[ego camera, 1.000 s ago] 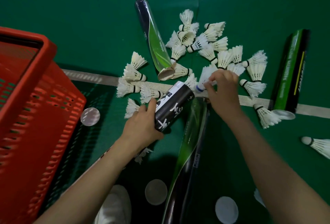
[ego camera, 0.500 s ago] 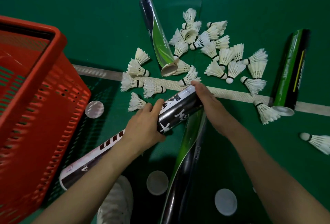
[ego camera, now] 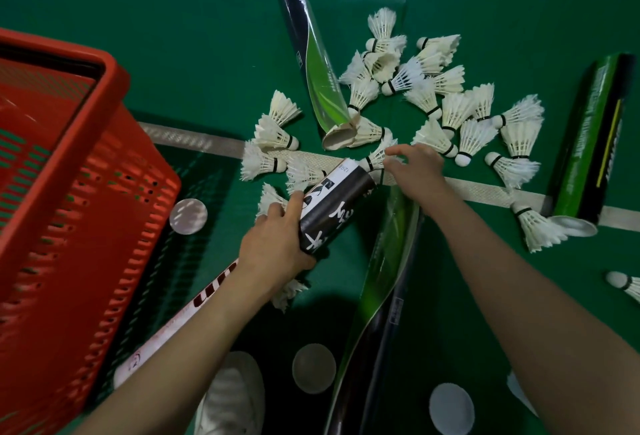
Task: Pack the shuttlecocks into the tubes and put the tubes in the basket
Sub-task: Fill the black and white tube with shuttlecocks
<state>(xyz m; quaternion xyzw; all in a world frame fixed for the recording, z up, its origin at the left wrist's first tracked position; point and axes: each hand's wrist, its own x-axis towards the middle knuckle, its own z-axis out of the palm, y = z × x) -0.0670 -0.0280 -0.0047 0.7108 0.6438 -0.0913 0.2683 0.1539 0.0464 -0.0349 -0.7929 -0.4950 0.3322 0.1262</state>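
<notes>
The black-and-white shuttlecock tube (ego camera: 332, 206) was clamped in the left hand (ego camera: 273, 254), mouth tilted toward the scattered shuttlecocks, so the right hand (ego camera: 414, 171), pinching one shuttlecock (ego camera: 375, 157) beside that mouth, could load it.

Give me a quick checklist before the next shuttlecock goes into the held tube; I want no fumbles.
1. Tube held firmly: ok, the left hand wraps the black tube.
2. Tube mouth faces the pile: ok, it points toward the right hand.
3. Shuttlecock gripped: cannot tell, the fingers touch the shuttlecock at the mouth.
4. Room inside the tube: cannot tell, its interior is hidden.
5. Basket within reach: ok, the red basket stands beside the left arm.
</notes>
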